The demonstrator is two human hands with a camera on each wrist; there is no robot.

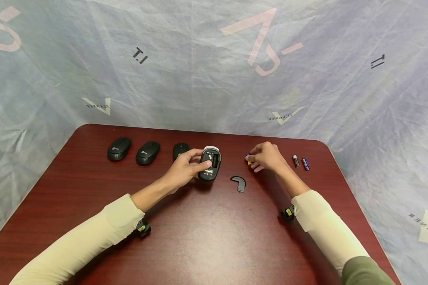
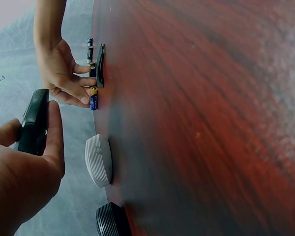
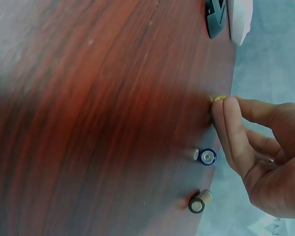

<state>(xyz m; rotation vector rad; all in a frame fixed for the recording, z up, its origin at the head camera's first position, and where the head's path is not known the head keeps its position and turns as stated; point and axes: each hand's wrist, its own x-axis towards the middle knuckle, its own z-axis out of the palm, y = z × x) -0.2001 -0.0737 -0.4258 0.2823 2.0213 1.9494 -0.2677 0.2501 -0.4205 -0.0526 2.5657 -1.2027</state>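
Head view, nearest: two pale sleeves (image 1: 96,229) reach in from the bottom corners, over a shiny red-brown counter (image 1: 207,247).
Little boxes: one black box (image 1: 143,228) with a yellow mark sits under the left sleeve's end, and a second black box (image 1: 288,212) sits under the right one.
Curved piece: a black bent piece (image 1: 239,183) with a flat tab lies on the counter, between the two hands and a bit nearer than they are.
Left hand: the left hand (image 1: 180,169) grips a black mouse (image 1: 209,175), thumb on its belly and fingers on its other side.
Held mouse: it is up off the counter, bottom side showing, with its long battery slot in plain sight.
Right hand: the right hand (image 1: 269,157) pinches a blue and yellow battery (image 1: 249,162) by its fingertips, just over or on the counter; I cannot tell which.
Spare batteries: a black and silver battery (image 1: 296,161) and a blue battery (image 1: 305,164) lie side by side, a little apart, right of that hand.
Back row: a black mouse on the far left (image 1: 119,149), a second black mouse (image 1: 148,152) and a partly hidden dark mouse (image 1: 180,148) sit on the left.
White thing: in the left wrist view, a white ridged thing (image 2: 99,160) stands on the counter.
Farthest: a grey-blue cloth (image 1: 185,71) with letters hangs behind.
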